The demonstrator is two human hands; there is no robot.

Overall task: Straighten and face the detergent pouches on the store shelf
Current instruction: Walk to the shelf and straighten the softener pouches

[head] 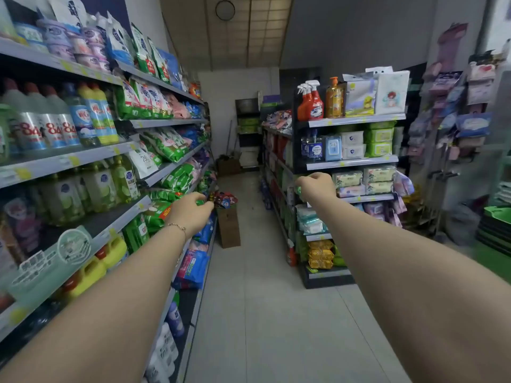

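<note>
1. Far left, the long shelf unit (121,214) holds upright disinfectant bottles (41,125) with labels turned to the aisle. These are not part of the job.

2. Further along the same unit lie the detergent pouches (166,146), mostly green, stacked over several tiers. Many lean or slump at different angles and overlap each other. Being soft bags, they probably sag out of line easily, which would be why they need facing.

3. The left hand (190,212), with a thin bracelet (177,226) at the wrist, reaches out to the lower green pouches beside the shelf edge. It is seen from the back, with the fingers stretched forward and slightly bent. The tips blur into the packs, so it cannot be told whether they pinch a pouch or only touch one.

4. In the aisle beyond stands a cardboard box (228,226), well apart from both hands.

5. The right hand (318,187) is held out over the aisle, away from the pouches. Its fingers are curled under, with the knuckles toward the camera. A green sliver shows at its edge, but whether it grips something cannot be told.

6. Behind it, the end shelf (351,163) carries wipe packs (378,139).

7. Judged from the leaning bags, the straightening looks barely started.
</note>
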